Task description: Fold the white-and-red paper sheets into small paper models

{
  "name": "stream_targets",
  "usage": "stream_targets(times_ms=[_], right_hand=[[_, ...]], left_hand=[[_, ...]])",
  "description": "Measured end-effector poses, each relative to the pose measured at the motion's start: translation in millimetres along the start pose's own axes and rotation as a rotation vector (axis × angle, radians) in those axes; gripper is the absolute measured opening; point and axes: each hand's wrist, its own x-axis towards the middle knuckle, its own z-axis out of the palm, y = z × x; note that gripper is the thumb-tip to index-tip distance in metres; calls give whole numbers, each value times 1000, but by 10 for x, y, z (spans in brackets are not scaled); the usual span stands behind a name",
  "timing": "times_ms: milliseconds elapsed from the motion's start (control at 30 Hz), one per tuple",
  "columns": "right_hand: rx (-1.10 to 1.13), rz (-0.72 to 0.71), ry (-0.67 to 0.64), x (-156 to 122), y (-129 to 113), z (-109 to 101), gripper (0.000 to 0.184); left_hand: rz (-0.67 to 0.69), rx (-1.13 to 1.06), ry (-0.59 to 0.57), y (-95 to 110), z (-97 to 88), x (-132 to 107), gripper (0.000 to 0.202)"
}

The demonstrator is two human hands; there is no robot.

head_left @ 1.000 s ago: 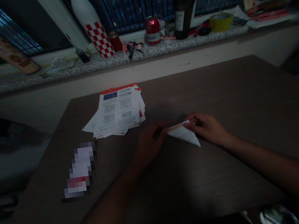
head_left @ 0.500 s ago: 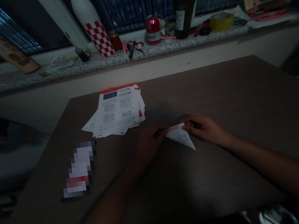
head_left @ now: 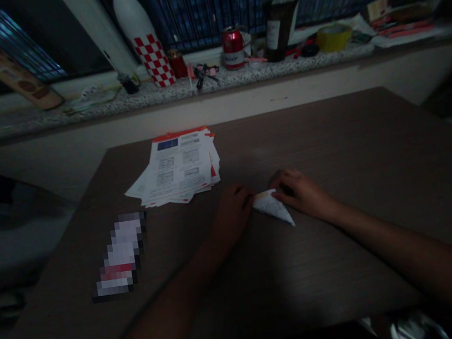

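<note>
A small white paper (head_left: 274, 207) folded into a narrow triangle lies on the dark wooden table (head_left: 331, 138), its point aimed toward me. My left hand (head_left: 230, 216) rests with curled fingers pressing the paper's left corner. My right hand (head_left: 302, 195) presses down on its right upper edge with bent fingers. Both forearms reach in from the lower edge of the view. The light is dim.
A stack of printed leaflets (head_left: 177, 168) lies behind and left of my hands. A blurred-out flat object (head_left: 120, 254) sits at the left. On the stone sill behind stand a checkered bottle (head_left: 144, 40), a red can (head_left: 233, 48), a dark bottle (head_left: 276, 22) and a yellow tape roll (head_left: 333, 36).
The folded paper has become narrower and shifted slightly left. My two hands have drawn closer together over it.
</note>
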Motion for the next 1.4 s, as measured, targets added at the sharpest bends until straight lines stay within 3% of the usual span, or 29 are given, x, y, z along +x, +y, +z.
stream_targets(times_ms=[1133,1267,1400], right_hand=[[-49,18,39,24,59,55,9],[-65,24,32,19,62,59,10],[-71,12,36,10,50,60,10]], left_hand=[[-29,6,-24,-4,5,7,16],[-2,89,-24,9,15,2,17],[65,341,-85,78,-28,-11,19]])
